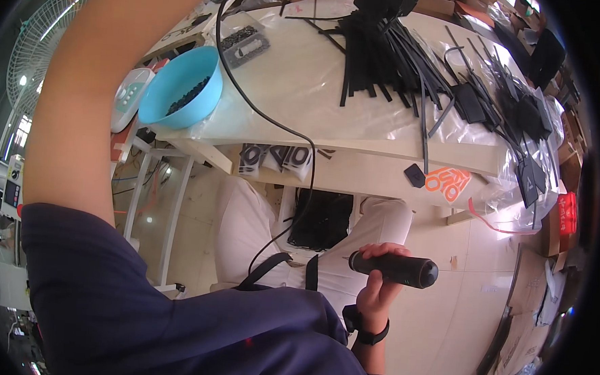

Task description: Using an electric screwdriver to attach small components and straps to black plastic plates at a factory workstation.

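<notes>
My right hand (378, 281) is closed around a black cylinder (404, 269) with a rounded end, held above my right thigh; its exact kind I cannot make out. There is a black band on that wrist. My left arm (80, 108) stretches up past the top edge of the picture, so the left hand is out of sight. A thin black cable (276, 122) runs down from the top, over the table and to my lap. Nearest to the raised arm is a light-blue bowl (213, 88) with small black pieces in it.
On the white table (278, 84) lie a bundle of black strips (381, 56), more black straps (471, 101) and a clear box (245, 47) of small dark parts. A white fan (32, 51) stands at far left. Flattened cardboard (524, 321) leans at the right.
</notes>
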Action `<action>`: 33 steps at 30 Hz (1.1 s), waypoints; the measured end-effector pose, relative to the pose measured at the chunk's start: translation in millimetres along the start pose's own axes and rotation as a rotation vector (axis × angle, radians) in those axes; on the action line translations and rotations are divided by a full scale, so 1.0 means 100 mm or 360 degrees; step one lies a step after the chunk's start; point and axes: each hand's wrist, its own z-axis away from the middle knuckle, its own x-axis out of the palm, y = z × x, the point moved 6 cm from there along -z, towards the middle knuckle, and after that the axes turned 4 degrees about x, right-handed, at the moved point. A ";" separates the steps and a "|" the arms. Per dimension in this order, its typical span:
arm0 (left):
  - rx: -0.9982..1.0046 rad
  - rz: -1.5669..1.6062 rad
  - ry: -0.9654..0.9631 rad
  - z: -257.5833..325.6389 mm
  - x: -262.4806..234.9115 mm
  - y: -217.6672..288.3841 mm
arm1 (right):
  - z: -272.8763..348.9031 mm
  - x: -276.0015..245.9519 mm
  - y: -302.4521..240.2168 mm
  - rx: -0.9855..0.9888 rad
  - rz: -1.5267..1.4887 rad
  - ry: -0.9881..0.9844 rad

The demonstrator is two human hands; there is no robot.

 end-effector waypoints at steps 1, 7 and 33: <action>-0.0021 -0.0005 0.0003 0.14 -0.03 -0.03 | 0.01 0.04 0.02 0.0021 -0.0017 -0.0018; -0.0187 0.0457 -0.0038 0.63 -0.03 0.02 | 0.08 0.23 0.05 -0.0002 -0.0024 -0.0168; -0.0657 0.0935 -0.0138 3.72 1.17 0.74 | -0.20 0.63 0.17 0.0074 -0.0034 -0.0298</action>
